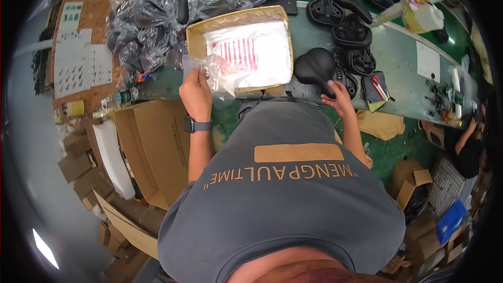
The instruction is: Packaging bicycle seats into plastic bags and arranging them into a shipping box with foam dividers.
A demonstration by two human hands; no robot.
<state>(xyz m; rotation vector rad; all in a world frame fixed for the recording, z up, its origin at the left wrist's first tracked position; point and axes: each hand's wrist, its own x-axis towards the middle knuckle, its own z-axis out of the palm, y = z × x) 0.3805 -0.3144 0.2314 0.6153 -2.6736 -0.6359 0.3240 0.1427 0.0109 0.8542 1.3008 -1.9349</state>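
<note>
My left hand (195,96) pinches the edge of a clear plastic bag (222,77), which hangs crumpled over the near left corner of a shallow cardboard box (197,42). Inside that box lies a stack of flat white plastic bags (270,47) with red print. To the right of the box, my right hand (341,100) grips a black bicycle saddle (313,65) by its narrow nose. The saddle's wide end points away from me, close to the box's right wall.
Saddles wrapped in clear plastic (149,18) are heaped at the far left. Several bare black saddles (352,34) lie to the right, near a red-handled tool (380,86). A large open carton (152,149) stands below the table on the left. Another person (463,144) is at the far right.
</note>
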